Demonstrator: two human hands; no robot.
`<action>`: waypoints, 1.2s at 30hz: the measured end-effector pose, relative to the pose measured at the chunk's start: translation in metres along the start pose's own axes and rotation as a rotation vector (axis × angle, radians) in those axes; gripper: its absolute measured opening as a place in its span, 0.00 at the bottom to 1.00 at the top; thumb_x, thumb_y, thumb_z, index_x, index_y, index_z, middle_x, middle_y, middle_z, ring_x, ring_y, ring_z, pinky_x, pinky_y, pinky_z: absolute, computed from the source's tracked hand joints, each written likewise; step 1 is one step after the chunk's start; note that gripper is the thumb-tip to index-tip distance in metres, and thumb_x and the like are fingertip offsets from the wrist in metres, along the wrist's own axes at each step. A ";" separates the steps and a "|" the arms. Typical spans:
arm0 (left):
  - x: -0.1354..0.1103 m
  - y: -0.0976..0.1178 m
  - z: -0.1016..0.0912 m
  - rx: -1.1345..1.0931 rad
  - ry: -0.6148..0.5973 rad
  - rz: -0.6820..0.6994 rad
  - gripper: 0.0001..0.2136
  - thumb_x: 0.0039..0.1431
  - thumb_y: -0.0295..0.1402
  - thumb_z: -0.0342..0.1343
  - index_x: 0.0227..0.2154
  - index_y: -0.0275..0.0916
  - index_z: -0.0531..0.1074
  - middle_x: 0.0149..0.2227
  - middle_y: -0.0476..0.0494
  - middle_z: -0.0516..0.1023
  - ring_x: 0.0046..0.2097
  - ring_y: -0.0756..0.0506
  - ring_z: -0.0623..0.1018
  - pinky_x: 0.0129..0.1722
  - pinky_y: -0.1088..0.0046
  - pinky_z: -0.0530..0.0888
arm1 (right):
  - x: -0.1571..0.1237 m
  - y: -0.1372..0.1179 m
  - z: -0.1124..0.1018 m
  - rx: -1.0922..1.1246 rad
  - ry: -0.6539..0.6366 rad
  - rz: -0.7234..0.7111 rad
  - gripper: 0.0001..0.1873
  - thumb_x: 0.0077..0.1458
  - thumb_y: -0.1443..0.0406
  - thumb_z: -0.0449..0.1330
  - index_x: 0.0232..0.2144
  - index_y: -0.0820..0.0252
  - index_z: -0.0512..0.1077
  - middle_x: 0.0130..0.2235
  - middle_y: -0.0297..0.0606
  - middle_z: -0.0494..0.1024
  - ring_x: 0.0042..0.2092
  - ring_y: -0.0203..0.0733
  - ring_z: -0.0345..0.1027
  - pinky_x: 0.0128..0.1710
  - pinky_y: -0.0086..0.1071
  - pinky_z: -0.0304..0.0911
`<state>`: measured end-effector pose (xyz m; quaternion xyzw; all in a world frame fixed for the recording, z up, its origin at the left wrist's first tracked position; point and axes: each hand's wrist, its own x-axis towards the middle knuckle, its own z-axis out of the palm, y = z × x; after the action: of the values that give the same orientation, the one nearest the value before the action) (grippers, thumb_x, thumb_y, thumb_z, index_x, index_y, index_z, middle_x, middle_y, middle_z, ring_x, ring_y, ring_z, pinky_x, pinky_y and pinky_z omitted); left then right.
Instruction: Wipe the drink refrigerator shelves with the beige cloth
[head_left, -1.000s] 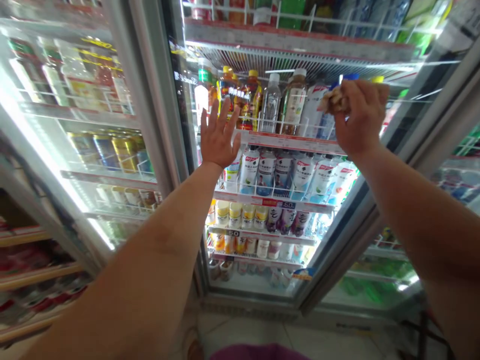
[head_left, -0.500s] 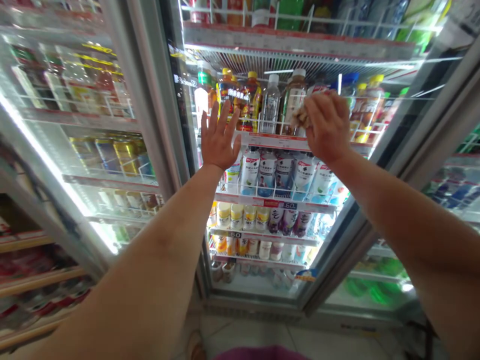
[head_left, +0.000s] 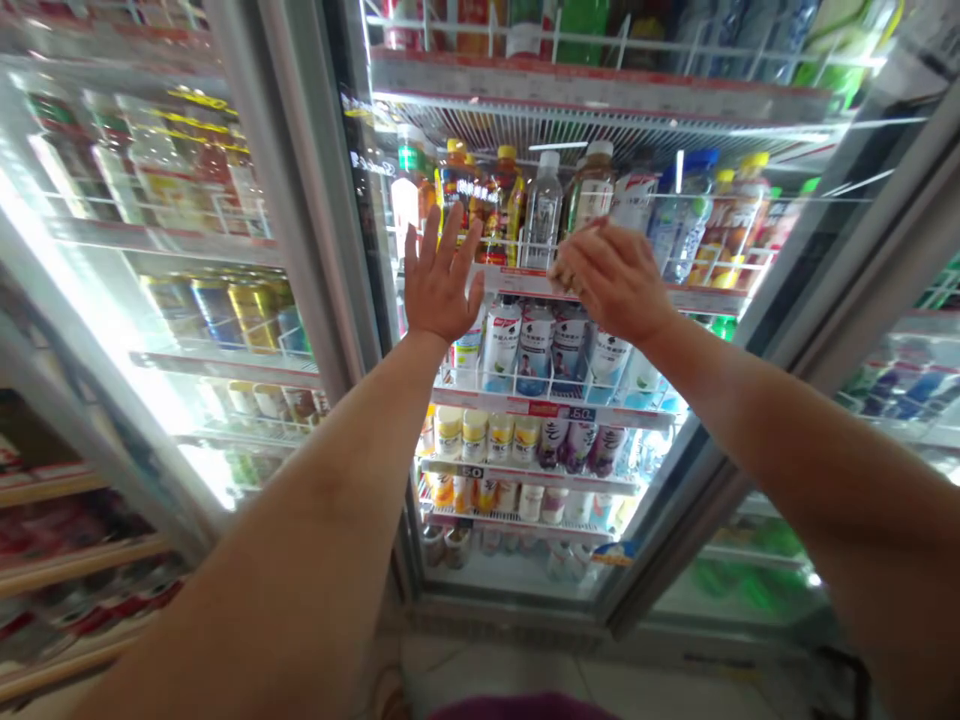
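Note:
My left hand [head_left: 444, 290] lies flat with fingers spread, apparently against the glass door [head_left: 517, 575] of a drinks fridge. Bunched in my right hand [head_left: 621, 282] is a crumpled beige-brown cloth [head_left: 566, 277], its edge poking out past the fingers at the left. That hand is at the glass, level with a shelf's price strip [head_left: 694, 299]. Behind the pane stand a clear bottle [head_left: 541, 212], yellow-capped dark bottles [head_left: 501, 215] and, one shelf lower, white-and-blue bottles [head_left: 534, 350]. Most of the cloth is hidden under my palm.
Metal door frames [head_left: 319, 200] run down both sides of the pane. A neighbouring fridge at left holds bottles and cans [head_left: 251, 312]. Wooden-edged shelves [head_left: 82, 565] with packaged goods stand at lower left. Below are the tiled floor [head_left: 480, 670] and a purple garment [head_left: 525, 706].
My right hand has moved left and slightly down across the glass with the cloth, uncovering bottles at the right. My left hand has stayed in nearly the same place.

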<state>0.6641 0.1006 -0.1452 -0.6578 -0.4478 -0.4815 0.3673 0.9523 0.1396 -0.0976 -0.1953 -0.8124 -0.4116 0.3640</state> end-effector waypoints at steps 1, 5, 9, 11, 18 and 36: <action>0.000 0.000 0.000 0.001 0.001 0.001 0.30 0.69 0.47 0.44 0.70 0.42 0.59 0.73 0.45 0.52 0.75 0.39 0.43 0.74 0.50 0.37 | 0.000 -0.003 0.001 0.014 -0.066 -0.071 0.25 0.71 0.60 0.46 0.66 0.51 0.64 0.64 0.38 0.70 0.66 0.55 0.59 0.65 0.55 0.56; 0.000 -0.001 0.000 -0.007 -0.005 -0.005 0.30 0.69 0.48 0.42 0.70 0.45 0.59 0.73 0.48 0.51 0.75 0.40 0.41 0.75 0.51 0.36 | 0.012 0.004 -0.006 -0.003 -0.048 0.014 0.26 0.71 0.59 0.44 0.66 0.50 0.64 0.65 0.36 0.69 0.66 0.57 0.58 0.66 0.57 0.55; 0.000 -0.004 0.003 -0.014 -0.028 -0.022 0.30 0.70 0.53 0.38 0.71 0.50 0.57 0.74 0.57 0.49 0.75 0.44 0.36 0.75 0.55 0.33 | 0.022 0.002 -0.009 -0.068 0.147 0.272 0.28 0.70 0.58 0.43 0.67 0.56 0.63 0.67 0.41 0.67 0.67 0.59 0.54 0.68 0.56 0.51; 0.000 -0.005 0.005 -0.004 -0.038 -0.017 0.33 0.70 0.55 0.36 0.71 0.47 0.55 0.74 0.59 0.46 0.75 0.44 0.33 0.75 0.56 0.30 | 0.020 -0.009 -0.005 -0.050 0.057 0.134 0.27 0.71 0.59 0.43 0.65 0.58 0.65 0.65 0.42 0.69 0.66 0.57 0.57 0.68 0.55 0.54; -0.001 -0.002 0.001 -0.026 -0.011 -0.006 0.30 0.71 0.52 0.40 0.70 0.46 0.58 0.74 0.51 0.49 0.75 0.42 0.40 0.75 0.52 0.35 | 0.035 -0.003 0.000 0.032 0.068 0.099 0.26 0.71 0.59 0.43 0.66 0.50 0.65 0.65 0.37 0.68 0.68 0.56 0.56 0.67 0.59 0.53; 0.000 -0.004 0.002 -0.020 -0.036 0.000 0.31 0.71 0.53 0.41 0.72 0.46 0.55 0.75 0.54 0.44 0.75 0.42 0.36 0.75 0.53 0.32 | 0.049 -0.009 0.001 0.000 0.167 0.191 0.25 0.71 0.59 0.43 0.65 0.51 0.65 0.65 0.38 0.68 0.69 0.53 0.53 0.70 0.55 0.50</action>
<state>0.6603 0.1034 -0.1458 -0.6699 -0.4494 -0.4744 0.3525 0.9144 0.1356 -0.0662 -0.2370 -0.7568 -0.3899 0.4680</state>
